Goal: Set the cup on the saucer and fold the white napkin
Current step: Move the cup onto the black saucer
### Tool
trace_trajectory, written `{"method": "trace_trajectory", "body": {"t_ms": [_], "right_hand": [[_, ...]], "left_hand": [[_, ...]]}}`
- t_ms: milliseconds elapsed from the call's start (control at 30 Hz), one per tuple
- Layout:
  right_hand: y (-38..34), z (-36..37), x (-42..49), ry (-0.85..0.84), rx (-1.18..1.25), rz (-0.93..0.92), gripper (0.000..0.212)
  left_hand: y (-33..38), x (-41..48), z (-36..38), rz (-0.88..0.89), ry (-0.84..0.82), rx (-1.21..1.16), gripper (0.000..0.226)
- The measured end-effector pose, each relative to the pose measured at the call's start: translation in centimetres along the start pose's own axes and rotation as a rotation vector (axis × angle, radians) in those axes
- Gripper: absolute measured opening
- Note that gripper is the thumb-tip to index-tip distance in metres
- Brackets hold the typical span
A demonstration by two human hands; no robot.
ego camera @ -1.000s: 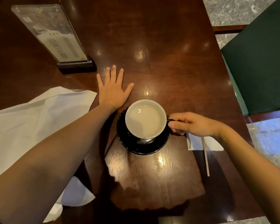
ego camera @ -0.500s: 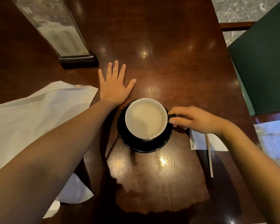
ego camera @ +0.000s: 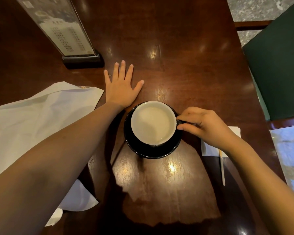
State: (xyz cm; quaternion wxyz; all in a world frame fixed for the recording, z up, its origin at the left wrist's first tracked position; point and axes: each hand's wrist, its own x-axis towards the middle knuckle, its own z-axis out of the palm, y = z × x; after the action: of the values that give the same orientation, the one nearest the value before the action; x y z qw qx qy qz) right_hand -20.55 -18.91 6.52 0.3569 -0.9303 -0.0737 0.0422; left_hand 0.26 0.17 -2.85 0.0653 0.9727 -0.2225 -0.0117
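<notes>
Counter [ego camera: 176,65]: dark polished wood with glints of light, carrying all that follows. White napkin [ego camera: 41,116]: a large creased cloth, spread unfolded at the left side of the counter, partly covered by the left forearm, with one corner reaching toward the left grip. Chair [ego camera: 278,73]: green seat in a wooden frame, just beyond the counter's right edge. Menu stand [ego camera: 66,31]: a clear upright holder with a printed sheet, set in a dark base at the far left; the print is too small to read. Saucer [ego camera: 153,152]: black and round, at the middle of the counter. Cup [ego camera: 153,122]: dark outside and pale inside, standing upright on the saucer with its handle [ego camera: 178,122] to the right; whether it holds any liquid cannot be told. Left grip [ego camera: 120,89]: released, palm down and flat on the counter with fingers spread, between the white napkin's corner and the saucer and just in front of the menu stand's base. Right grip [ego camera: 204,124]: grasping the cup, thumb and fingers pinching the handle. Paper napkin [ego camera: 234,131]: small, white and folded, lying under the right wrist. Stick [ego camera: 222,168]: thin and pale, lying across the paper napkin's near edge.
</notes>
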Motion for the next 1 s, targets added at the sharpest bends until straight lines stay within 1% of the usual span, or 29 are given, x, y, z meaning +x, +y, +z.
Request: {"method": "trace_trajectory", "body": {"t_ms": [167,267,333,400,500,567,633,700,767,900,1000], "right_hand": [[-0.2,0.2,-0.2,0.0,0.055,0.068,0.04],[-0.2,0.5,-0.3,0.02,0.093,0.119,0.033],[-0.1,0.7,-0.4,0.042,0.128,0.144,0.027],[0.0,0.7,-0.4,0.043,0.177,0.167,0.025],[0.1,0.2,-0.3,-0.007,0.321,0.242,0.027],[0.0,-0.5,-0.1,-0.025,0.357,0.276,0.025],[0.0,-1.3,0.3,-0.026,0.316,0.297,0.018],[0.1,-2.2,1.2,-0.048,0.213,0.342,0.019],[0.3,-3.0,2.7,-0.128,0.096,0.403,0.03],[0.0,-3.8,6.8,-0.375,-0.171,0.554,0.052],[-1.5,-3.9,9.7,-0.468,-0.293,0.612,0.066]], "left_hand": [[0.0,0.0,0.0,0.001,0.003,0.01,0.074],[-0.1,0.0,-0.1,0.004,-0.015,0.0,0.074],[-0.1,0.1,-0.3,0.008,-0.036,-0.006,0.074],[-0.1,0.2,-0.5,0.006,-0.062,-0.017,0.074],[-0.3,0.3,-0.9,0.017,-0.131,-0.042,0.074],[-0.7,0.3,-1.4,0.044,-0.177,-0.014,0.075],[-0.9,0.2,-2.0,0.063,-0.222,0.019,0.073],[-1.0,-0.1,-2.8,0.069,-0.282,0.035,0.07],[-1.1,-0.5,-3.8,0.072,-0.36,0.052,0.069],[-1.2,-1.1,-6.2,0.064,-0.53,0.003,0.065],[-1.8,-1.5,-8.9,0.061,-0.694,0.015,0.061]]}}
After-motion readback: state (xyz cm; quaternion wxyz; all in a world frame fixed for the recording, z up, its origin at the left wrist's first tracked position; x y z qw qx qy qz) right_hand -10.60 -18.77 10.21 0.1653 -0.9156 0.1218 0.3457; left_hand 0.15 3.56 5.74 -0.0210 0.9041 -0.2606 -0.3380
